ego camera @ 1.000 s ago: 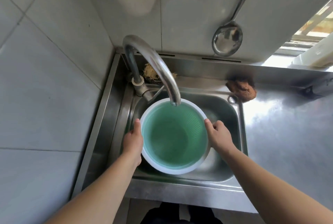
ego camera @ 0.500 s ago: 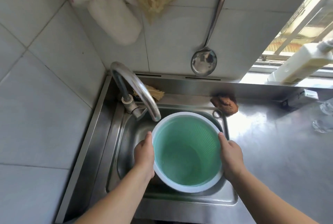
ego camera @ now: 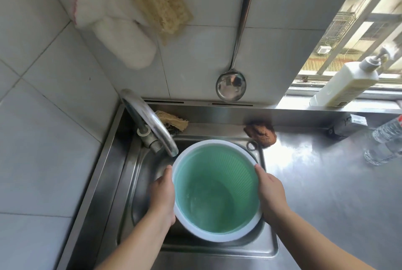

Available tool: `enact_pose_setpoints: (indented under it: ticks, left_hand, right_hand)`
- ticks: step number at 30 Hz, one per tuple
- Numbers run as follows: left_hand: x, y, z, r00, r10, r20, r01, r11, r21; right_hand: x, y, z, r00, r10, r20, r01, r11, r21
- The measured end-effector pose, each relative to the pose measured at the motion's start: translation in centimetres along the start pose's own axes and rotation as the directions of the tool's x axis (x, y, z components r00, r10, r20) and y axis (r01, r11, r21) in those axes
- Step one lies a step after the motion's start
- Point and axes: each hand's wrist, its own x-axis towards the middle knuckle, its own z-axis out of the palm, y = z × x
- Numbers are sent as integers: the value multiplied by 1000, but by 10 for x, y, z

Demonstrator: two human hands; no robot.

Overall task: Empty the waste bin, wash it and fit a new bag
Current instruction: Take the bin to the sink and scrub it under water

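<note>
Waste bin, a round green plastic one with a ribbed inner wall and a broad white rim (ego camera: pixel 214 191), is held upright over the basin of a stainless steel sink (ego camera: pixel 139 185), seen from straight above so its open mouth faces the viewer. A little water appears to lie at its bottom. The left hand (ego camera: pixel 162 195) grips the bin's left side, thumb lying up along the white rim and the other fingers curled out of sight around the outer wall. The right hand (ego camera: pixel 270 194) holds the opposite side in the same manner, thumb on the rim and fingers wrapped beneath. Both bare forearms reach in from the lower edge. Just beyond the left hand, a curved chrome tap (ego camera: pixel 150 123) arches toward the bin, its spout ending beside the far-left part of the rim. Behind the tap lies a frayed tan scouring pad (ego camera: pixel 171 119). Beyond the right hand, a brown crumpled scourer (ego camera: pixel 261 133) sits on the steel worktop (ego camera: pixel 326 182), which stretches away to the right of that hand. Farther right stands a clear plastic bottle (ego camera: pixel 385 141). On the white tiled wall above the hands hang a steel ladle (ego camera: pixel 231 83), a white cloth mitt (ego camera: pixel 117 37) and a pale yellow loofah (ego camera: pixel 163 8). A cream pump bottle (ego camera: pixel 348 82) rests on the windowsill at the upper right.
</note>
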Motion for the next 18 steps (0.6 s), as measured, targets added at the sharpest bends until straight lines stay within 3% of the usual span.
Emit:
enact_pose_setpoints:
  ticks: [5,12,18]
  left_hand:
    - [0,14,11,1000,11,-2,-11,1000,0]
    - [3,11,-24,993,16,-115,-16,1000,1]
    - [-10,-6,-8,998,-39,-50,37,999,-36]
  right_hand:
    - [7,-14,3,998,-41,-42,39,998,-46]
    - [-11,-10,29,996,-54,71,54,999,2]
    - [-4,3,6,999,-45,24,46,998,-46]
